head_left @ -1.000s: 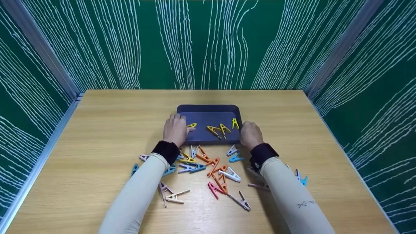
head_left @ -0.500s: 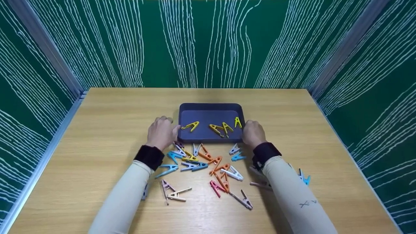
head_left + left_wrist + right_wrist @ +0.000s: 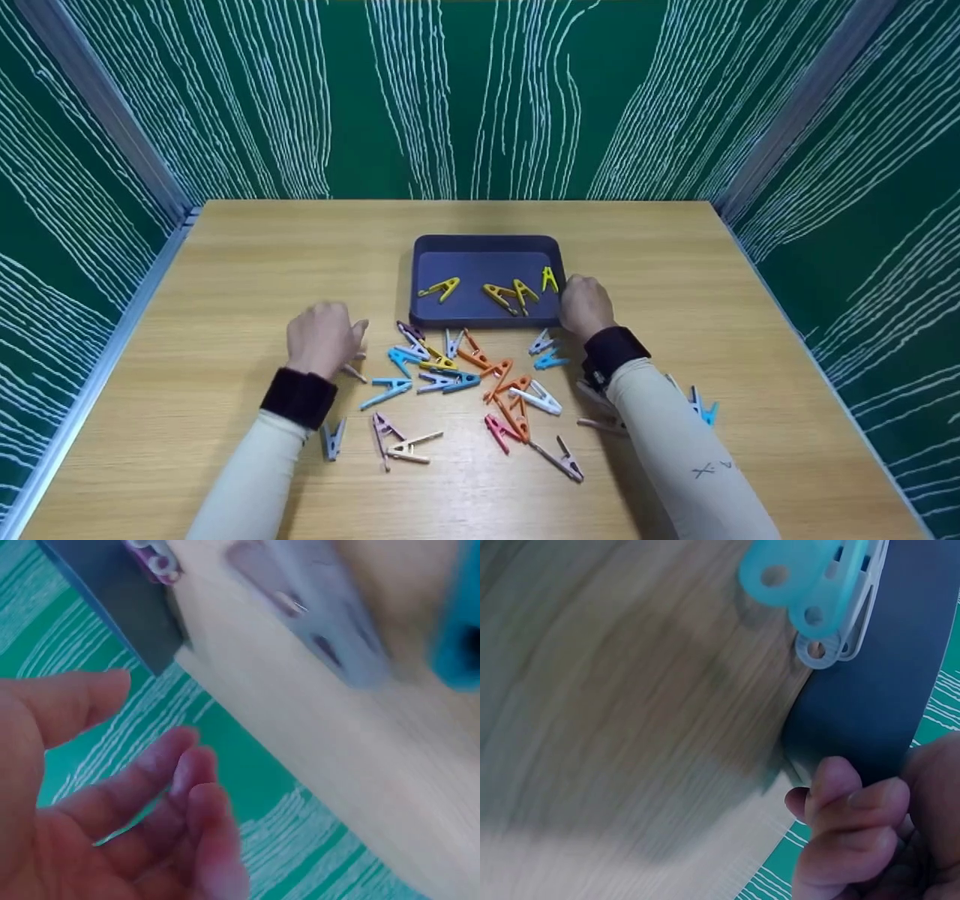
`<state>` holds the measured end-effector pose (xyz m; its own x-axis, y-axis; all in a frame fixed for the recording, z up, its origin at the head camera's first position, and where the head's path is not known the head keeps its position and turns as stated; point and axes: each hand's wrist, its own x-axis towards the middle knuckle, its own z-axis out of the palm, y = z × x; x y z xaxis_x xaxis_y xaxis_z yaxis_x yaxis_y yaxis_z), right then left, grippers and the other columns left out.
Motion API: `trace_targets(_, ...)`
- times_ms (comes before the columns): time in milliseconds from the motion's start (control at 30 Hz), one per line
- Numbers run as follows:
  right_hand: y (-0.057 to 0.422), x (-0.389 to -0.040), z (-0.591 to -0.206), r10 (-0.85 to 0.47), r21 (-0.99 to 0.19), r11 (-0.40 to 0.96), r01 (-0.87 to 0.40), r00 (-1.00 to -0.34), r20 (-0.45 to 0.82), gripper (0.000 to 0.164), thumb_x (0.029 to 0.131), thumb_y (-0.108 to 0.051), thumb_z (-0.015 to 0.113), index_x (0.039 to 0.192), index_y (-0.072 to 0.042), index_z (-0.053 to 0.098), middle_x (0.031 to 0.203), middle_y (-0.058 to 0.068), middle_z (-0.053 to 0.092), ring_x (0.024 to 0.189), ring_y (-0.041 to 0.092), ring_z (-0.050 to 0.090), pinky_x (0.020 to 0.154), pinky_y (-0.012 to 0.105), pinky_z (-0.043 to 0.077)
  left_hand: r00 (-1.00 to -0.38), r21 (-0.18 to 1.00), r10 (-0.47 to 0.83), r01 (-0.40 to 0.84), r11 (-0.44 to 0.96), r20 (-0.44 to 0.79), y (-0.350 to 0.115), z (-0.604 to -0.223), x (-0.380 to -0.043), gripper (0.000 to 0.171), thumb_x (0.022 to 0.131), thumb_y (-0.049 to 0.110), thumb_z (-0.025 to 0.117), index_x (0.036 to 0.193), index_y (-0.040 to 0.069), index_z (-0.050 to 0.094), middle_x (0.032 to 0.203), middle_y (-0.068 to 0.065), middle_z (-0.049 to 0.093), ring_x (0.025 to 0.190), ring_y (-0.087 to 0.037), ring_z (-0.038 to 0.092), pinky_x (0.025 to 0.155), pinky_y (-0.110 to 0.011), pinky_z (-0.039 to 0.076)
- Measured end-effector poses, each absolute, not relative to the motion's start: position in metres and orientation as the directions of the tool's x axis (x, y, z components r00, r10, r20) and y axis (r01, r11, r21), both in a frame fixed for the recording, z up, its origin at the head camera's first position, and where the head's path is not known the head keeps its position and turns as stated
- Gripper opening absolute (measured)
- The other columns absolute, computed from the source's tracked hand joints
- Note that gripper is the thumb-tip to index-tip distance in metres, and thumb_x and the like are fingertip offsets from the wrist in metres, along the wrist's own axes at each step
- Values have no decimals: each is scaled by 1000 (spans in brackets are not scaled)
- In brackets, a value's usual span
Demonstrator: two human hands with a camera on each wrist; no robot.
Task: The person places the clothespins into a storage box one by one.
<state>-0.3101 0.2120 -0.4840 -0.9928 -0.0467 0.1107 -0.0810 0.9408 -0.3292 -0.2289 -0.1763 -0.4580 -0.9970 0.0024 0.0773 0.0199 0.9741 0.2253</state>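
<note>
A dark grey tray (image 3: 480, 321) sits toward the back of the table with several yellow clothespins (image 3: 445, 288) inside. My right hand (image 3: 587, 306) grips the tray's right side; the right wrist view shows its curled fingers (image 3: 855, 829) at the tray's corner. Left of the tray, my left hand (image 3: 322, 339) is over the table, holding nothing. Its fingers are loosely bent, with the thumb apart, in the left wrist view. A pale clothespin (image 3: 354, 369) lies partly hidden beside that hand.
Several clothespins lie scattered before the tray, among them orange (image 3: 498, 369), light blue (image 3: 388, 390), white (image 3: 537, 397) and pink (image 3: 501, 431) ones. A blue clothespin (image 3: 703, 409) lies by the right forearm. Green walls with white streaks border the table (image 3: 225, 315).
My left hand has let go of the yellow clothespin in the tray's left part and moved out, left and toward me. The right hand has stayed at the tray's right side.
</note>
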Motion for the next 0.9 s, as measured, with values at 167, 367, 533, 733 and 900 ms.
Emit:
trace_targets(167,213,-311,-483,-46,-325,942,-84,-991,122,21,87,2,54,96,15,68,93,33,69,87,48,68,76,57,56,-998,102,-32,-37,994,-47,-176,-462,-217,60,95,55,65,60,13,41,55,1,38,49,-16,44,45,-30,34)
trace_targets(367,212,-310,-484,-44,-330,941,-79,-993,113,20,86,2,56,97,15,67,93,33,68,87,48,69,76,56,56,-994,20,-48,-50,999,-96,-170,-472,-214,67,90,68,63,61,11,44,59,-2,44,54,-19,49,47,-32,38)
trace_targets(533,210,-309,-484,-28,-332,942,-55,-996,87,19,87,3,56,97,14,68,94,32,69,87,45,69,76,55,56,-997,22,-51,-53,998,-61,-169,-479,-217,63,91,62,67,79,0,64,71,-9,58,63,-25,61,55,-40,50)
trace_targets(733,209,-310,-482,-27,-327,944,-47,-997,66,20,88,3,56,98,13,68,97,32,69,90,46,69,77,54,57,-1000,66,-7,-7,998,3,-171,-483,-215,46,90,42,77,86,-2,65,75,-12,63,69,-31,65,62,-47,55)
trace_targets(900,209,-311,-482,-20,-333,942,-37,-998,55,20,89,3,57,102,13,69,98,30,70,89,42,70,76,52,57,-996,126,43,52,991,72,-169,-487,-216,29,95,23,71,80,-1,64,75,-16,66,67,-34,66,60,-50,55)
